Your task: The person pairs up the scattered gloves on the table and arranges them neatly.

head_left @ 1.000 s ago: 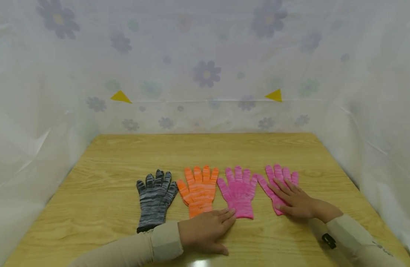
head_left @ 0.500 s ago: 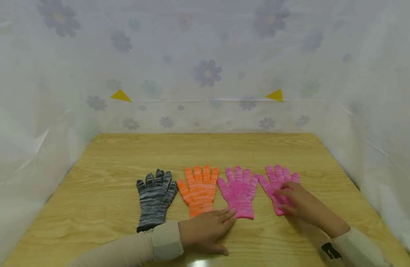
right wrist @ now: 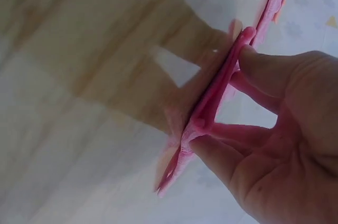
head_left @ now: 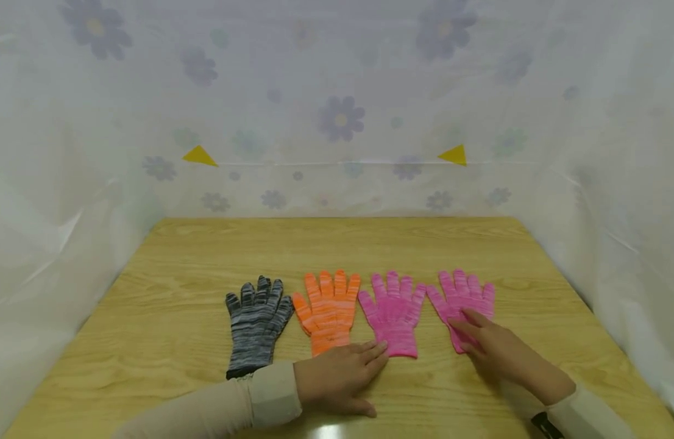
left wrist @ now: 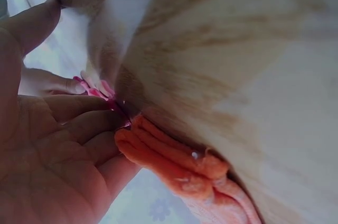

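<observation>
Four-fingered rows of knit gloves lie flat, fingers pointing away: a grey-black glove (head_left: 256, 329), an orange glove (head_left: 330, 314), a pink glove (head_left: 396, 317) and a second pink glove (head_left: 460, 299) at the right. My left hand (head_left: 339, 375) lies palm down with straight fingers across the orange glove's cuff, its fingertips at the middle pink glove's cuff. The left wrist view shows the orange cuff (left wrist: 179, 163) against the fingers. My right hand (head_left: 498, 350) touches the rightmost pink glove with slightly bent, separated fingertips and thumb. In the right wrist view, they meet its cuff edge (right wrist: 211, 102).
The gloves lie on a wood-grain table (head_left: 337, 244). White flower-patterned sheeting (head_left: 293, 116) encloses the back and both sides, with yellow triangles (head_left: 453, 155) on it. A black item (head_left: 545, 425) shows at the right sleeve.
My right hand has gone from lying flat on the rightmost pink glove to touching it with bent fingers, lower toward the cuff. My left hand stays in place.
</observation>
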Available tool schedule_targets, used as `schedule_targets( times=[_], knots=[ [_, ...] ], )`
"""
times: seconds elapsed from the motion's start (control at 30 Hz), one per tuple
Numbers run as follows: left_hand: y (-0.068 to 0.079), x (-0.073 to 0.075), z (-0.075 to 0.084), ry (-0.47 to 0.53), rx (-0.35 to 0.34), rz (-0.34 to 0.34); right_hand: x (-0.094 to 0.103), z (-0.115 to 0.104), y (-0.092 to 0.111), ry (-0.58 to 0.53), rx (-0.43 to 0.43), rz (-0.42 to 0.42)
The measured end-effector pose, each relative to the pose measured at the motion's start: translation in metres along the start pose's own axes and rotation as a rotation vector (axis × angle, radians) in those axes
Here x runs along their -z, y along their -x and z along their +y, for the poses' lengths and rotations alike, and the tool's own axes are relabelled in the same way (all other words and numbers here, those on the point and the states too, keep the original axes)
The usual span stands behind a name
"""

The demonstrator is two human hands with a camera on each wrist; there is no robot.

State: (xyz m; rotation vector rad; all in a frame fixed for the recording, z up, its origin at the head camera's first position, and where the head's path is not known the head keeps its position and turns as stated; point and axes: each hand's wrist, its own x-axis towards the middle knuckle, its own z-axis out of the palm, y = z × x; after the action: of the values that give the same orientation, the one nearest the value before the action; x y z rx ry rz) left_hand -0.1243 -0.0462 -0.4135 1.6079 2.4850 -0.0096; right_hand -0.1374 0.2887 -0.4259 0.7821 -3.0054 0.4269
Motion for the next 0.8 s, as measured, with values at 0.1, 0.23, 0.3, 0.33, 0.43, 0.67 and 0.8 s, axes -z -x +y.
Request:
schedule_targets(
  times=[0.1,0.23,0.3,0.33,0.43,0.67,0.8],
  knots=[
    [0.0,0.001,0.0,0.006,-0.008,0.002,0.0,0.0,0.0,0.0,-0.015,-0.033],
    [0.001,0.001,0.0,0.003,-0.01,0.001,0.005,0.002,-0.003,0.006,0.015,-0.069],
    [0.001,0.0,0.0,-0.001,-0.01,0.0,0.008,0.003,-0.004,0.017,0.038,-0.068],
    [0.0,-0.001,0.0,0.002,-0.012,0.0,0.01,0.004,-0.005,0.025,0.042,-0.06],
    [-0.002,-0.002,0.0,0.005,-0.014,-0.006,0.013,0.006,-0.004,0.044,0.033,-0.019],
    [-0.002,-0.002,0.001,-0.017,-0.004,-0.009,0.009,0.006,0.002,0.12,-0.024,0.044],
    [0.0,-0.001,0.0,-0.023,-0.001,-0.006,0.006,0.008,0.002,0.12,-0.012,0.049]
  ],
)
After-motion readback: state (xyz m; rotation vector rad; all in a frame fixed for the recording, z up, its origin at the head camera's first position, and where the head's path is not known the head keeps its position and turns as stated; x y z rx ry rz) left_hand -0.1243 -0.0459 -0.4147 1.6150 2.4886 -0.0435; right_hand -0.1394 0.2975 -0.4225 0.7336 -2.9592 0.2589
